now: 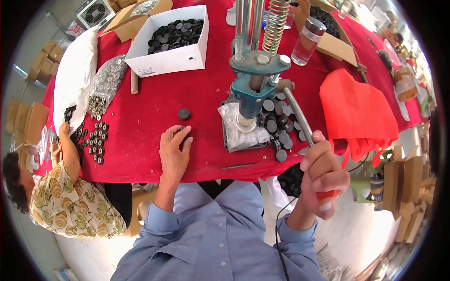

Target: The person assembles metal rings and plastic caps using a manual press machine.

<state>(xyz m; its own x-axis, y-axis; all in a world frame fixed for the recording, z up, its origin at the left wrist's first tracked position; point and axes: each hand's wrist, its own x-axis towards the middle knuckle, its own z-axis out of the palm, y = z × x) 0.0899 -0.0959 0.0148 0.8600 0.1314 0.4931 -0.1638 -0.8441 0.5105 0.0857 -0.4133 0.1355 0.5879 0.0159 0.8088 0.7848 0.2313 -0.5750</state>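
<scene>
My right hand is wrapped round the red-ended grip of a metal lever. That lever belongs to a green hand press with a tall spring, standing on the red-covered table. Crumpled clear plastic covers the base under the ram. Left of the press, my left hand rests low over the cloth, thumb and fingers closed about a small black disc that they mostly hide. Just beyond the fingertips lies another black disc. Several grey and black discs are heaped against the press's right side.
A white box of black discs stands at the far left, near a clear bag of metal-centred parts. Black ring parts lie by a co-worker. Rightward are a glass jar and a red cloth bag.
</scene>
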